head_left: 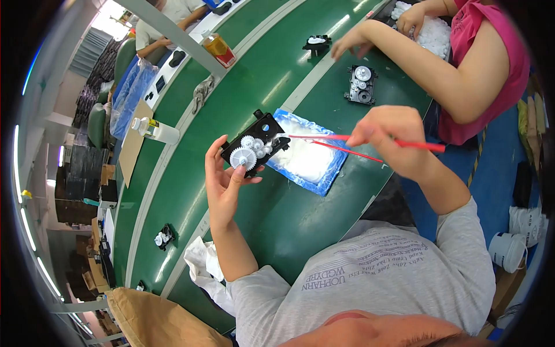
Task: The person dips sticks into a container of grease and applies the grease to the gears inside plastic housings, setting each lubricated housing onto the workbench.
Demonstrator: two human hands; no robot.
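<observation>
My left hand [226, 188] holds a black plastic housing [236, 151] tilted up, its thumb near a large white gear [243, 158]. Smaller white gears [258, 147] sit beside that one in the housing. Red tweezers [347, 139] are pinched in my right hand [393, 139]; their tips reach the housing's right end, where a small white bit shows, too small to make out. Behind and below the tips lies a blue-edged tray [332, 173] of white paste or grease.
A co-worker's arm [404, 66] reaches in from the upper right, near another geared housing [361, 85] and a black part [316, 45]. At left stand a white bottle [159, 130] and an orange container [219, 51]. A grey cloth [202, 93] and a gear assembly [165, 236] lie on the green surface.
</observation>
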